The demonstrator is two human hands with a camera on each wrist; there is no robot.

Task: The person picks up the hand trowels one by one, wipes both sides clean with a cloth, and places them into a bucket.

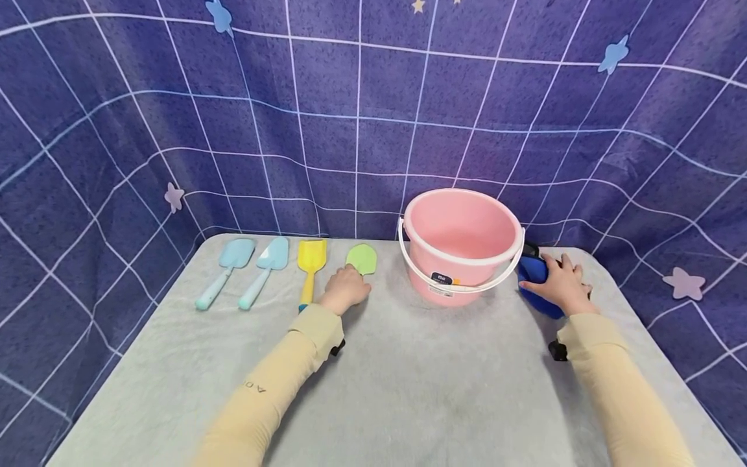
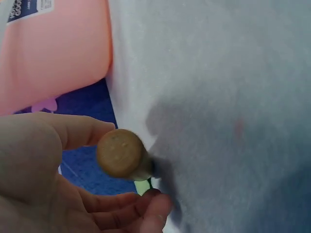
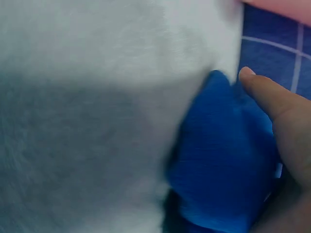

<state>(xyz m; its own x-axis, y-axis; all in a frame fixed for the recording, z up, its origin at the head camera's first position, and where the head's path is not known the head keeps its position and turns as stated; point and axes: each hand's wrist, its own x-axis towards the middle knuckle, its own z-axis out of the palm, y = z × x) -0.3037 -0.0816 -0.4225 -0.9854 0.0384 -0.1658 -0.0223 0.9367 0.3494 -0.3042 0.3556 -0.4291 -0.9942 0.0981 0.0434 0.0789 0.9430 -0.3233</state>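
My left hand (image 1: pixel 345 288) is at the handle of a small shovel with a green blade (image 1: pixel 362 258). In the left wrist view, the round tan end of the handle (image 2: pixel 119 154) shows between thumb and curled fingers. My right hand (image 1: pixel 565 285) is spread over a soft-looking blue thing (image 1: pixel 539 295) with black parts, whose kind I cannot tell. Its thumb (image 3: pixel 272 94) lies straight along the blue thing's edge in the right wrist view; the other fingers are hidden there. Between the hands stands a pink bucket (image 1: pixel 428 272) with its white handle lowered to the front.
Left of my left hand lie a yellow shovel (image 1: pixel 312 256) and two light blue shovels, one (image 1: pixel 274 254) nearer and one (image 1: pixel 236 253) farther left. All rest on the grey cloth-covered table (image 1: pixel 438 389). A dark blue gridded curtain (image 1: pixel 327 143) hangs close behind the table and at its sides.
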